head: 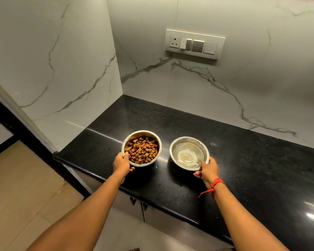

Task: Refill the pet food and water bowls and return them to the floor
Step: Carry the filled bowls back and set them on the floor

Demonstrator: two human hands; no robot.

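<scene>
On the black counter (243,160), kibble-filled steel bowl (132,164) beside water-filled bowl (178,164).

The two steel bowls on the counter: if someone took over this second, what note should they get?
Left hand grips the food bowl by its rim; right hand grips the water bowl by its rim.
Both bowls sit side by side, apart, on the black counter.
Done: kibble in one, water in the other.
Left: carry both down to the floor, keeping the water level.
</scene>
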